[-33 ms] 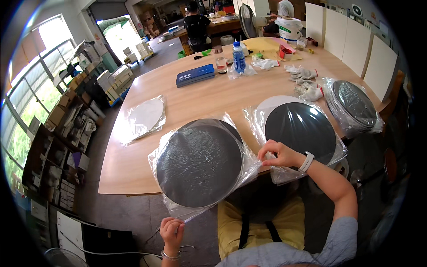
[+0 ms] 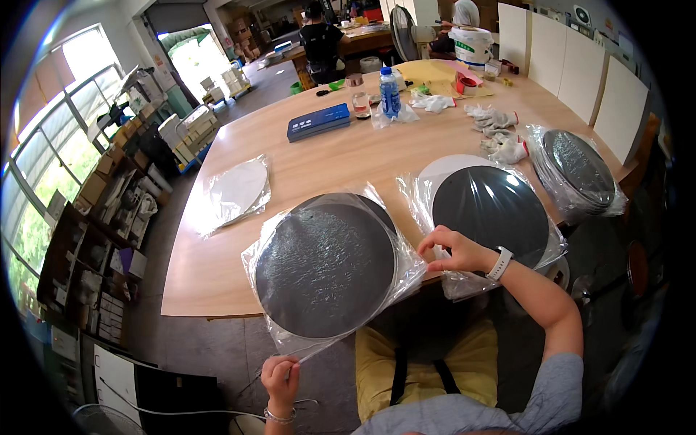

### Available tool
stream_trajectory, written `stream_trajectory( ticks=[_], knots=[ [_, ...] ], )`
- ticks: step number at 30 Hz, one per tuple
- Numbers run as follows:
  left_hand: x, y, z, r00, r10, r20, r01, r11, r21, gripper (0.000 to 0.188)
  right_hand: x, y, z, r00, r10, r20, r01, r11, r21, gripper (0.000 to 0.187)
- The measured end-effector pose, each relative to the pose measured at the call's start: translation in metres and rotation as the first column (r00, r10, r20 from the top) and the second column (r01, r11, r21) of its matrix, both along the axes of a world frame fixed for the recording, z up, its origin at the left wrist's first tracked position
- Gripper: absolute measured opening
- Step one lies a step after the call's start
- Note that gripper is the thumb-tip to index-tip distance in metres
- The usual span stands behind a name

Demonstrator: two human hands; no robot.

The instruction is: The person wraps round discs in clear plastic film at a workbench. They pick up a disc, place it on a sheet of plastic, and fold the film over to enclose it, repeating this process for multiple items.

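Note:
A large dark grey disc (image 2: 326,272) lies inside a clear plastic bag (image 2: 315,346) at the table's near edge, partly overhanging it. The rim of another dark disc (image 2: 378,212) shows behind it. My left hand (image 2: 280,380) is closed in a pinch on the bag's lower corner, drawing the film out toward me. My right hand (image 2: 453,251), wearing a white wristband, is curled at the bag's right corner. Its thumb meets the film, and a small gap shows between thumb and index finger. Just beyond that hand lies a second bagged black disc (image 2: 489,210).
A bagged white disc (image 2: 239,187) lies at the left. Bagged dark discs (image 2: 578,168) are stacked at the right edge. Farther back are gloves (image 2: 500,138), a blue box (image 2: 319,123), a bottle (image 2: 389,94), a jar (image 2: 360,105) and a white bucket (image 2: 471,47). Two people are beyond.
My right index finger has lifted slightly from the thumb at the bag's corner. The left hand and the discs have barely shifted.

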State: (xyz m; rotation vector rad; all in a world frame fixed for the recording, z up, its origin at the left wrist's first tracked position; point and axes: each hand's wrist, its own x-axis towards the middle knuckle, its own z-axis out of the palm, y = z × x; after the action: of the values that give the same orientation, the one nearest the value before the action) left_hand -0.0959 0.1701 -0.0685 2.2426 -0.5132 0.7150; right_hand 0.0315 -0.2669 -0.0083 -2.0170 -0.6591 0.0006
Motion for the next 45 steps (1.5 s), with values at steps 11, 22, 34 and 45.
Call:
stream_trajectory(
  ticks=[11,22,34,45],
  knots=[
    [0.01,-0.009,-0.003,0.966,0.206,-0.158,-0.225,0.967,-0.117,0.016,-0.005,0.016,-0.002,0.966,-0.139,-0.217,0.126,0.989,-0.075,0.022],
    [0.028,-0.013,-0.029,0.854,0.21,-0.477,-0.405,0.844,-0.353,0.026,0.0,0.041,-0.042,0.896,-0.258,0.361,0.426,0.725,-0.541,0.026],
    [0.018,0.003,-0.083,0.866,0.103,-0.49,-0.481,0.441,-0.758,0.022,-0.008,0.069,-0.007,0.771,-0.125,0.624,0.413,0.844,-0.342,0.037],
    [0.002,-0.035,-0.047,0.757,-0.424,-0.498,-0.472,0.173,-0.865,0.015,-0.061,0.153,-0.048,0.882,0.317,0.348,-0.056,0.804,-0.592,0.068]
  ],
)
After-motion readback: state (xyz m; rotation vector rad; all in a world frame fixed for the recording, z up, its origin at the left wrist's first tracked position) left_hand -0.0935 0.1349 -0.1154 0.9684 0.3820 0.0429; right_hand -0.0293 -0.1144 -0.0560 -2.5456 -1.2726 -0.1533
